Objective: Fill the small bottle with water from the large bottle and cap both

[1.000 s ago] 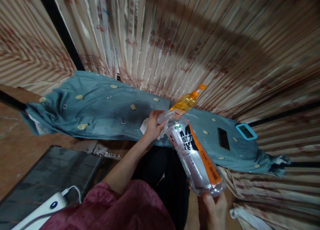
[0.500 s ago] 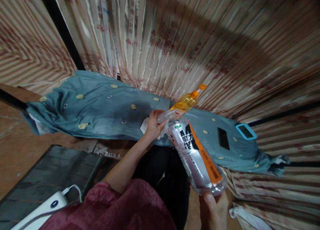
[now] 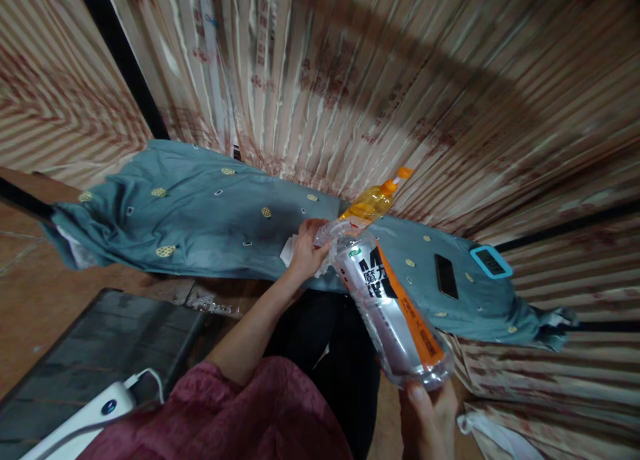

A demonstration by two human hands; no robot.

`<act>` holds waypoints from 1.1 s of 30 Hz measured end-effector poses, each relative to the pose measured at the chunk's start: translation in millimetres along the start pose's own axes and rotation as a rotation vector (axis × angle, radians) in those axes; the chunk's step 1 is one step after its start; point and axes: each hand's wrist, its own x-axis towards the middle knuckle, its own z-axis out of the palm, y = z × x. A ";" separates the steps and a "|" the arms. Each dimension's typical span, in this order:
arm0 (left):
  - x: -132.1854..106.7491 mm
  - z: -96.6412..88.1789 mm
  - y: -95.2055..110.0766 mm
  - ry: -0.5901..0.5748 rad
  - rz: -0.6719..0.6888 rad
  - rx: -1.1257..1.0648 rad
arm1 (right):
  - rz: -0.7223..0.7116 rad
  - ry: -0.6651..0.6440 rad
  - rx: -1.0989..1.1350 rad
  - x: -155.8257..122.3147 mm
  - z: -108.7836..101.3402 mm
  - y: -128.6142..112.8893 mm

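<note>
Left hand (image 3: pixel 306 252) and right hand (image 3: pixel 429 413) grip a clear plastic bottle (image 3: pixel 387 310), partly hiding the yellow plastic pump bottle (image 3: pixel 369 205) behind it.

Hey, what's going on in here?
Someone is holding a large plastic bottle at a slant: the left hand grips its neck end, the right hand its base. Just beyond the neck is an orange-topped pump bottle of yellow liquid. Farther right, a phone and a blue-rimmed device lie on the patterned cloth.
</note>
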 end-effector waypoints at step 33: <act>-0.1 1.8 -2.0 0.018 -0.009 -0.017 | -0.039 -0.053 0.032 2.0 -3.6 6.2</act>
